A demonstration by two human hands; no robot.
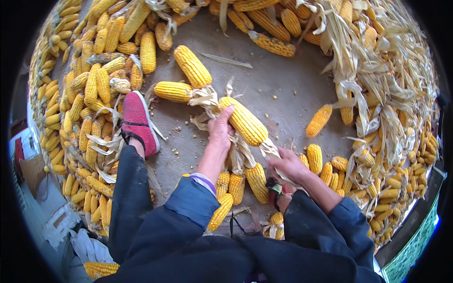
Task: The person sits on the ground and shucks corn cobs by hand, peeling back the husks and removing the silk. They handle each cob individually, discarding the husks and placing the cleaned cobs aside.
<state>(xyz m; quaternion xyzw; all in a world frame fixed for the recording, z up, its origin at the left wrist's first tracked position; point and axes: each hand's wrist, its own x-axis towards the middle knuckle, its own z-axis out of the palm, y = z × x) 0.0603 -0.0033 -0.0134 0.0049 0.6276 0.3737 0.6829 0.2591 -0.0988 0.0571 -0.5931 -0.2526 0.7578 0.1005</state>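
Observation:
My left hand (222, 129) is closed around husks at the middle of a bundle of corn ears, its thumb lying against a large yellow corn ear (244, 122). At that ear's lower right end, my right hand (288, 164) grips its pulled-back dry husk (269, 148). Two bundled ears, one pointing up (193, 67) and one pointing left (172, 92), lie beyond my left hand. Below the hands hang several more ears, among them a thick one (257, 183), with husks gathered at their tops.
Husked corn ears (90, 81) are heaped along the left, past my red shoe (139, 122). Ears with dry husks (382, 85) pile up on the right. A single ear (319, 121) and loose kernels lie on the concrete floor (283, 78). More ears lie at the top.

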